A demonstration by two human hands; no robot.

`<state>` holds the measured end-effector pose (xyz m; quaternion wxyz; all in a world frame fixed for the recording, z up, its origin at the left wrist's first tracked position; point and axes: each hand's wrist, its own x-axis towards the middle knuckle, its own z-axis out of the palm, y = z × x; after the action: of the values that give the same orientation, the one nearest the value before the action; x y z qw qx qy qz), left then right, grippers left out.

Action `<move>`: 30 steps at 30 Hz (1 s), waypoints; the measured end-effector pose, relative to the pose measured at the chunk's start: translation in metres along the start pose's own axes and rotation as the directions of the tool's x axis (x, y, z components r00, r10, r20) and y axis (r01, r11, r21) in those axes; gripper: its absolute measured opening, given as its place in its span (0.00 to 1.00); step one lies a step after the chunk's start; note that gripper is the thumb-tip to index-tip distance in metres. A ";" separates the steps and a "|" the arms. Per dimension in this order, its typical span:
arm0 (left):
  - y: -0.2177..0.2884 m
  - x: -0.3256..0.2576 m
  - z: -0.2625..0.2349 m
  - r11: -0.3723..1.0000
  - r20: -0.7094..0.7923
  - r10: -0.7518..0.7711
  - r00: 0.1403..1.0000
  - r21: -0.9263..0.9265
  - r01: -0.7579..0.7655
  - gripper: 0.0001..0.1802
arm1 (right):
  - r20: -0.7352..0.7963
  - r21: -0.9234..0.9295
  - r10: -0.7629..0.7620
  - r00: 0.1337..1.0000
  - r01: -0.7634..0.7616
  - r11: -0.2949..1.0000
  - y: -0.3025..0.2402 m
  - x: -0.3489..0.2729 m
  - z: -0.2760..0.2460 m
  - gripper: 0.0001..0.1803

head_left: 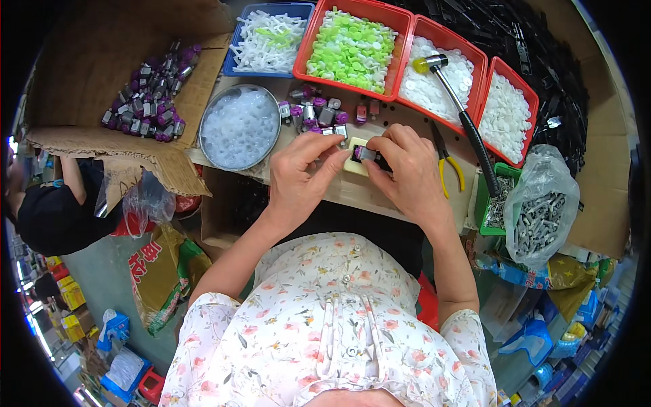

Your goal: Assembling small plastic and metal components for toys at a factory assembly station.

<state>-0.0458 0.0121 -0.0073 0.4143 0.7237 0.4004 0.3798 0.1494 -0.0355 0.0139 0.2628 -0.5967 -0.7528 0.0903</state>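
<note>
A cream block (354,165) lies on the cardboard-covered worktop, between my hands. In its hollow sits a small purple-and-silver motor-like part (367,154), pinched at its right by the thumb and fingers of my right hand (409,171). My left hand (298,178) is at the block's left edge, thumb and forefinger curved with a gap between them; whether the tips touch the block is unclear. Just beyond lie several similar purple-and-silver parts (319,115) in a loose pile, with two reddish ones (367,110) beside them.
A round metal bowl (241,129) of translucent pieces stands left; a cardboard box (74,74) holds more purple parts. Trays of white and green pieces (352,51) line the back. Yellow-handled pliers (450,173) and a hammer (468,125) lie right, near a bag of metal parts (541,217).
</note>
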 end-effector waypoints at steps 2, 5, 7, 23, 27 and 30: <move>-0.002 0.000 0.000 1.000 -0.012 0.007 1.000 -0.016 -0.007 0.12 | 0.028 -0.017 -0.001 1.000 0.002 1.000 -0.001 0.002 0.000 0.12; -0.006 0.000 -0.001 0.999 -0.032 0.012 0.999 -0.032 -0.013 0.12 | 0.065 -0.051 -0.005 0.998 0.008 0.999 -0.002 0.004 0.001 0.12; -0.010 0.000 -0.002 0.999 -0.043 0.008 0.999 -0.037 -0.010 0.11 | 0.095 -0.049 0.017 0.995 -0.012 0.999 -0.002 0.005 0.001 0.12; -0.022 0.004 0.018 0.627 0.255 0.571 0.780 0.477 -0.616 0.15 | 0.010 0.005 -0.009 1.000 0.009 1.000 0.003 -0.015 -0.012 0.10; -0.017 0.001 0.015 0.669 0.242 0.532 0.812 0.467 -0.578 0.15 | -0.369 -0.005 0.160 0.916 -0.174 0.985 0.012 -0.056 -0.068 0.07; -0.006 0.013 0.011 0.744 0.225 0.518 0.825 0.357 -0.564 0.11 | -0.500 -0.052 0.368 0.784 -0.452 0.891 0.031 -0.098 -0.105 0.05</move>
<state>-0.0329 0.0225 -0.0142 0.1471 0.8985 0.2195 0.3506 0.2433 -0.1388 0.0611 0.3621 -0.7698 -0.5212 -0.0684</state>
